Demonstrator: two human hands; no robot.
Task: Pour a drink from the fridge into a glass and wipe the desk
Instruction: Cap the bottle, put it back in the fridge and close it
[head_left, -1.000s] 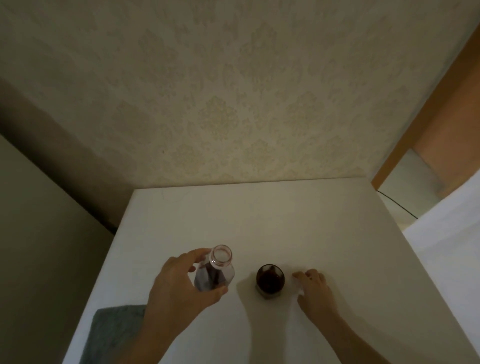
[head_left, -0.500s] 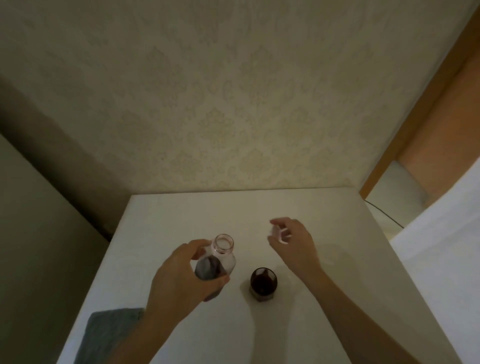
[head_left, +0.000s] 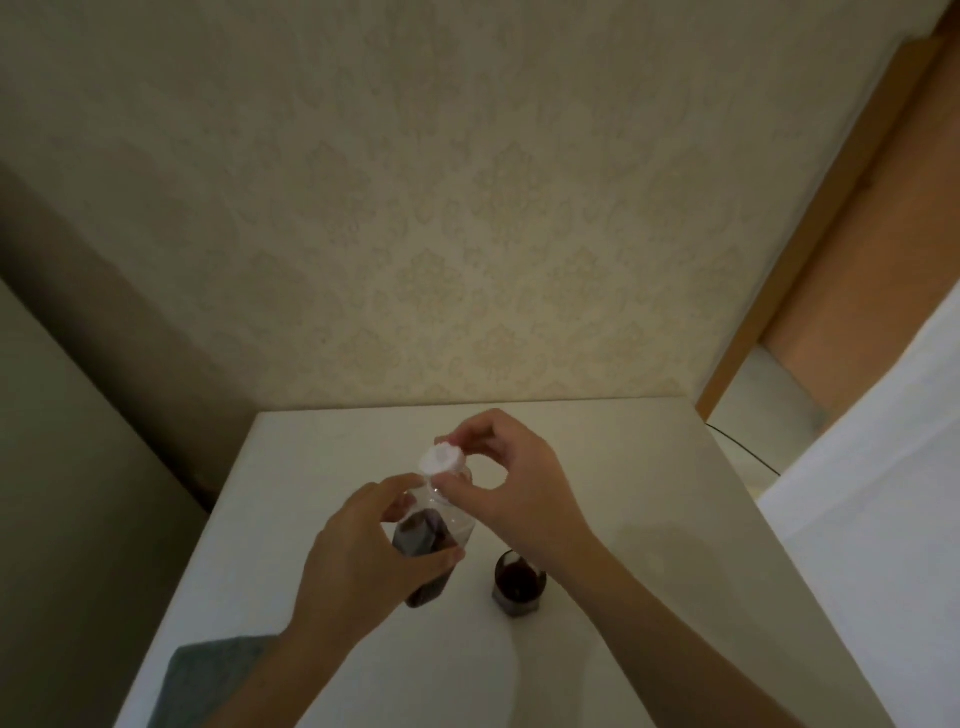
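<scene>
I see the clear plastic bottle of dark drink (head_left: 431, 540) wrapped in my left hand (head_left: 358, 564), its long axis upright with the neck tipped slightly away from me. My right hand (head_left: 511, 488) pinches the white screw cap (head_left: 441, 460) on the bottle mouth, thumb and fingers closed around it. The small glass of dark drink (head_left: 518, 584) stands on the white worktop (head_left: 649, 519) just beneath my right wrist. A grey cloth (head_left: 218, 670) lies near my left forearm.

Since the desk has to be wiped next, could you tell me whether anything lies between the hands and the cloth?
Nothing visible does. The cloth lies at the desk's near left corner with bare surface around it, but the left hand holds the bottle and the right hand holds its cap.
</scene>
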